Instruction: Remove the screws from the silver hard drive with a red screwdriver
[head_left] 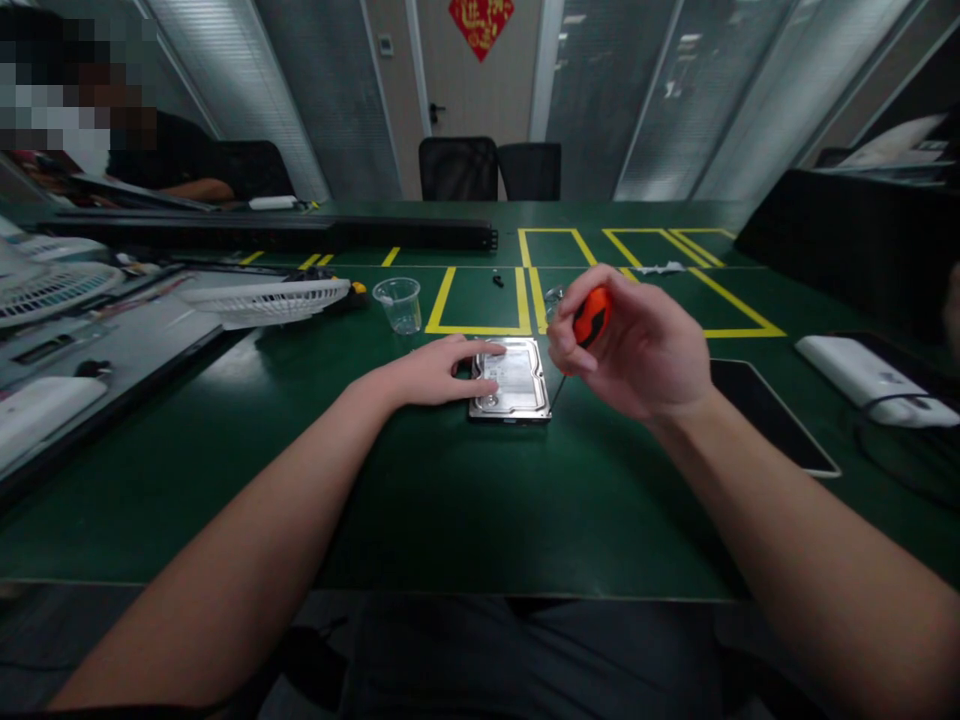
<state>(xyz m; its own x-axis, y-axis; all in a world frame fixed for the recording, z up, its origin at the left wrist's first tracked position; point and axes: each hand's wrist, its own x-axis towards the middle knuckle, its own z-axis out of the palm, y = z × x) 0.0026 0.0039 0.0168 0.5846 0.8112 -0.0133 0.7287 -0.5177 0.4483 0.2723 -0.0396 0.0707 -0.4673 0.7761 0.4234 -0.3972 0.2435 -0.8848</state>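
A silver hard drive (521, 375) lies flat on the green table, label side up. My left hand (439, 370) comes in from its left, with the thumb and a finger stretched out apart over the drive's top face; the other fingers are partly hidden. In my right hand (637, 335), the fingers are wrapped round the orange and black handle of a screwdriver (592, 315). Its thin shaft slants down to the drive's near right corner, where the tip seems to touch a screw spot, too small to tell.
Left of the drive stands a clear plastic cup (399, 305); a second clear item (553, 298) is partly behind my right hand. White fan parts (274, 300) lie left. A black tablet (769, 415) and a white device (874, 380) lie right. Another person (169, 150) sits far left.
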